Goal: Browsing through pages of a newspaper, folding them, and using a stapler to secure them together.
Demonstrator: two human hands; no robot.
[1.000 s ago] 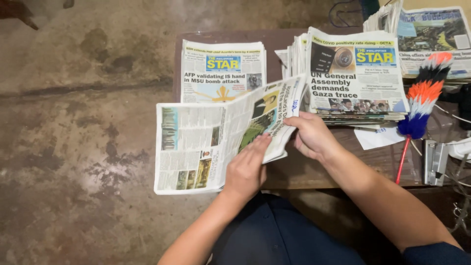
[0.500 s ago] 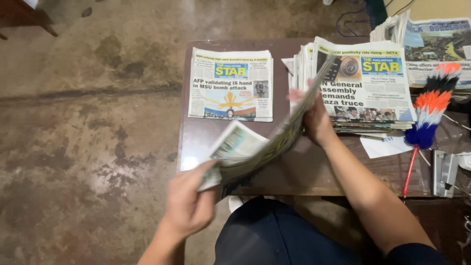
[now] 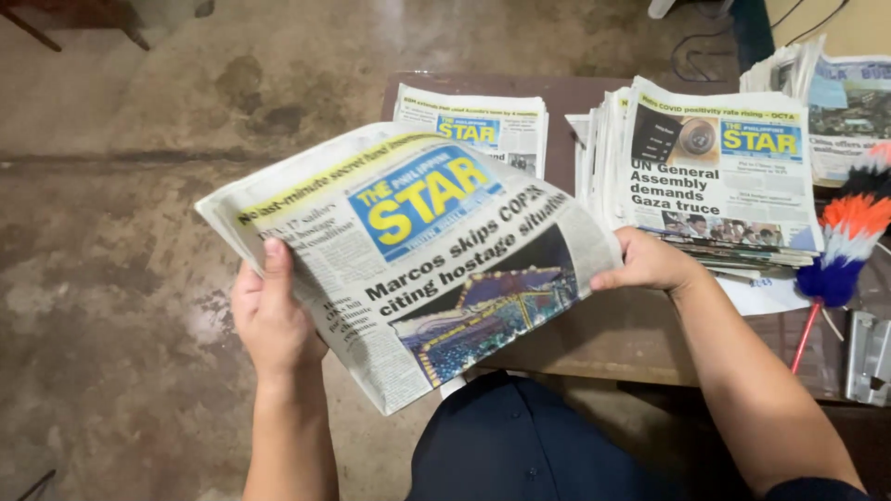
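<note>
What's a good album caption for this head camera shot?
Both hands, left and right, hold a folded newspaper above a wooden table stacked with papers.

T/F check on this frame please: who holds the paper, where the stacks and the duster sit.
1. Both hands hold one folded newspaper, left hand and right hand at opposite edges. True.
2. The held newspaper lies flat on the table. False: it is lifted, tilted above the table edge.
3. A tall newspaper stack sits on the table by the right hand. True.
4. The feather duster lies left of the stacks. False: it lies at their right.
</note>
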